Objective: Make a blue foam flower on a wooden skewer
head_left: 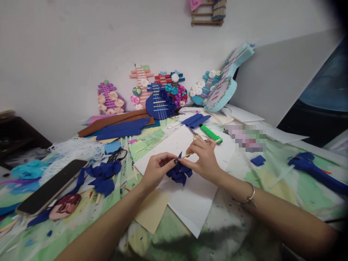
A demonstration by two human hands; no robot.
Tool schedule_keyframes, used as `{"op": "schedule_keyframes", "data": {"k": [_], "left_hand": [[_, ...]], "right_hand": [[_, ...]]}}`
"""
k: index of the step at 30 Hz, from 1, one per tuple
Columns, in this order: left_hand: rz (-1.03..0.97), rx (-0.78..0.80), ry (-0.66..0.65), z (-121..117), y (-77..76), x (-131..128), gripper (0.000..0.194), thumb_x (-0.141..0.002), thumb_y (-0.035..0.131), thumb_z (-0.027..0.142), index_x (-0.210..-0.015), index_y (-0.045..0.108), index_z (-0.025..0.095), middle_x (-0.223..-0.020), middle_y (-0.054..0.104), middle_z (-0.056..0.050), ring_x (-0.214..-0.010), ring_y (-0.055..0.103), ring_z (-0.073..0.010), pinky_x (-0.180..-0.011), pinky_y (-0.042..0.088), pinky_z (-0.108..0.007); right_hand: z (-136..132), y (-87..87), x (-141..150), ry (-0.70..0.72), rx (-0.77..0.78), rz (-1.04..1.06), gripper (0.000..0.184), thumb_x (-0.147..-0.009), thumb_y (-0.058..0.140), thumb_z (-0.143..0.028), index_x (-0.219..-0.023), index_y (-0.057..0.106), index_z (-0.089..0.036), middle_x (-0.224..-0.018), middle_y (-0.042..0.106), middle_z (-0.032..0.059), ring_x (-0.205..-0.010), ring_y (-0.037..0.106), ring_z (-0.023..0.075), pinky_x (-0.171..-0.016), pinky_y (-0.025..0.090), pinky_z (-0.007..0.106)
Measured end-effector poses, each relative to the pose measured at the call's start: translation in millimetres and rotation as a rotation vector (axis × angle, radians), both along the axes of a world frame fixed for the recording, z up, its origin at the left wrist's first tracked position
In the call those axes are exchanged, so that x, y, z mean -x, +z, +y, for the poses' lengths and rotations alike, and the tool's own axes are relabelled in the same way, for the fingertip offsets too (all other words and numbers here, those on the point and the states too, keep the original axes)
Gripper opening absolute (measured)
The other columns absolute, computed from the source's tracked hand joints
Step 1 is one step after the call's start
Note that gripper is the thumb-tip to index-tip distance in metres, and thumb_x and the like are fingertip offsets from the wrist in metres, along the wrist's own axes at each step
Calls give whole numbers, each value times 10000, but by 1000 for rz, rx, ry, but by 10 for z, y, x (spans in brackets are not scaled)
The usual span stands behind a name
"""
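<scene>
My left hand [157, 168] is closed in a pinch at a small piece of blue crepe paper [180, 155], its tip showing just above the fingers. My right hand [206, 161] grips a thin wooden stick [187, 155] between thumb and fingers, the stick's end pointing at the left fingertips. Right under both hands lies a heap of cut blue crepe paper pieces [179, 175], partly covered by the fingers. White paper sheets [190, 206] are spread beneath. Scissors [198, 136] with yellowish handles and a green utility knife [211, 133] rest just beyond my right hand.
On the left are a phone [51, 186], white cord [76, 146] and more blue scraps [104, 177]. Decorated guitar shapes [157, 103] lean on the back wall, with a large light-blue one [224, 90] at right. A blue crepe strip [323, 172] lies far right.
</scene>
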State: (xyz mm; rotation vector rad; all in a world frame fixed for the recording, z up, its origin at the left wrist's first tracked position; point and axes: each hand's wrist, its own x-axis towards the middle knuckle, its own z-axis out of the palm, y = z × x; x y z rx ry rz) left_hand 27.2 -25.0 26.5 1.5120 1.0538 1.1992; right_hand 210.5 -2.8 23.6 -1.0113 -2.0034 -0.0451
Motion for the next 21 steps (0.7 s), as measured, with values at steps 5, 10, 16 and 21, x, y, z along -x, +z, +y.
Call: {"op": "schedule_keyframes", "data": {"k": [5,10,16,21], "left_hand": [[4,16,-19,41,-23,38,219,-684,738,318,-807,721,138,-748,719,-59,-659,637,-151,-623,514,-249],[65,-7,0,43,-40,42,169,-702,711,264,-815,710,140,-749,708,-52,-675,636,-144,-664,513,-254],[167,-79,79,40,-34,32,109,-661,697,209,-750,709,147,-705,700,-40,-651,616,-145,-636,498,-254],[87,-27,148,43,-2,32,140,-644,717,236,-750,716,146,-693,697,-28,-622,610,-137,-602,481,-240]], "right_hand": [[8,34,-45,60,-34,-76,226,-850,563,-391,-765,590,-184,-806,597,18,-817,528,172,-866,199,371],[0,49,-56,90,-61,-116,186,-846,548,-343,-773,600,-181,-823,582,23,-820,510,173,-857,205,380],[-13,12,-19,48,-110,-160,208,-867,525,-356,-769,592,-185,-816,583,30,-817,497,181,-883,218,404],[-32,56,-43,86,-196,-23,96,-859,525,-260,-891,583,-190,-902,592,72,-901,521,211,-868,327,396]]}}
